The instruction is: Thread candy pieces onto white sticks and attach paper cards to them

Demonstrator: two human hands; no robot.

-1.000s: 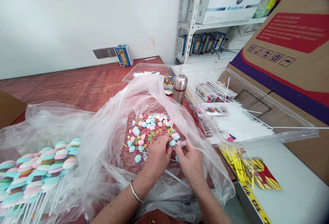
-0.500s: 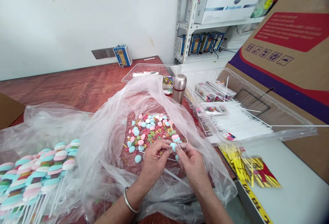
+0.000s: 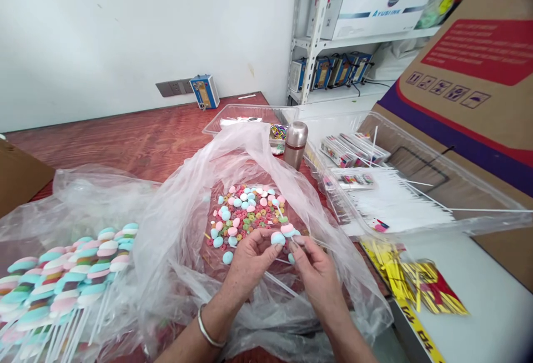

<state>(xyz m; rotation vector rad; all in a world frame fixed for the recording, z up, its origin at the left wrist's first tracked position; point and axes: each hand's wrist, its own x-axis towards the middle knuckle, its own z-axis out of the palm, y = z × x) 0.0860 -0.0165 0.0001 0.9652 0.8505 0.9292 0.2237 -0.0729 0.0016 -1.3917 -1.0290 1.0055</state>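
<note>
Two bare hands come together just below and right of the centre of the frame in your head view. Your left hand [image 3: 247, 260], with a pale bracelet [image 3: 204, 329] on the wrist, pinches a light-blue marshmallow [image 3: 278, 238] between thumb and forefinger. Your right hand [image 3: 316, 266] sits just beside it, thumb and forefinger drawn together; you cannot tell what lies between those fingertips. Just above the blue marshmallow in the picture is a pink marshmallow [image 3: 287, 228].

Around your hands spreads a sheer plastic bag [image 3: 175, 207], where loose pink, blue and white marshmallows lie among coloured cereal rings [image 3: 258, 221]. Under your wrists, a white stick [image 3: 281, 284] lies aslant.

At the lower left of the frame, you have many stacked marshmallow skewers [image 3: 66, 280] side by side, their white sticks pointing downward. Above centre, a steel flask [image 3: 295, 144] stands upright on the red-brown wooden table [image 3: 104, 152]. At the right, a clear tray [image 3: 462, 193] holds a mass of white sticks [image 3: 400, 202], with yellow twist ties [image 3: 383, 266] below it. A cardboard box [image 3: 478, 46] fills the upper right.
</note>
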